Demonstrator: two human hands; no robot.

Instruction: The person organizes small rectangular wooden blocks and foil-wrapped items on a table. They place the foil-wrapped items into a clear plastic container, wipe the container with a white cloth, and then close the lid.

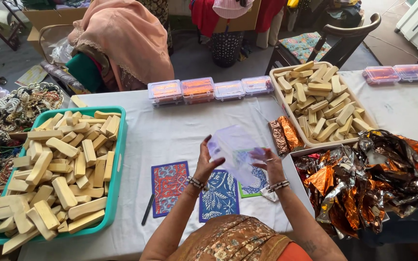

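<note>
Both my hands are raised over the white table (170, 133), holding a clear plastic bag (235, 147) between them. My left hand (208, 162) grips the bag's left edge with fingers curled on it. My right hand (269, 162) holds the bag's right side. Under the hands lie three patterned cards: a red and blue one (169, 186), a blue and white one (220, 198), and a green-edged one (252, 186) partly hidden by the bag. A dark pen (147, 209) lies left of the red card.
A teal tray (117, 169) full of pale wooden blocks stands at left. A cream tray (286, 104) of similar blocks sits at back right, crumpled foil wrappers (364, 179) in front of it. Clear lidded boxes (197, 89) line the far edge. A person in a peach shawl (122, 41) sits beyond.
</note>
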